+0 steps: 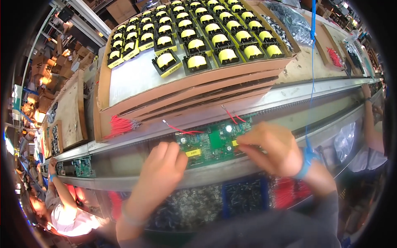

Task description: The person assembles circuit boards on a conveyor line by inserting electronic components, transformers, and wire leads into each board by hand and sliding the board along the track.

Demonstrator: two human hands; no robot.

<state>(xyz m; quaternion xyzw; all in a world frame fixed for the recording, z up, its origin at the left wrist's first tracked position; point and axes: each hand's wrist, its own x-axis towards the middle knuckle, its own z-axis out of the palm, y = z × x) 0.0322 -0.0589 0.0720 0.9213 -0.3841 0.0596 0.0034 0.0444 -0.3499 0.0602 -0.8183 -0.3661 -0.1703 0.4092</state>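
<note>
A green circuit board [216,140] lies across the rail in front of me, with silver capacitors, yellow block parts and red wire leads that stick up past its far edge. My left hand [163,167] is at the board's left end, beside a yellow block [193,153]. Its fingers are curled in, and what they hold, if anything, is hidden. Over the right end, my right hand [273,149] has thumb and fingers pinched at another yellow block [235,143]. Whether it grips that part or something smaller cannot be seen. A blue strap [307,163] circles my right wrist.
Beyond the rail stands a stack of cardboard trays [198,89] bearing rows of yellow-and-black transformers [196,62]. Red wires [120,126] lie left of it. Below my arms are bins of small metal parts [244,196]. A blue cord [313,82] hangs right; co-workers sit at both sides.
</note>
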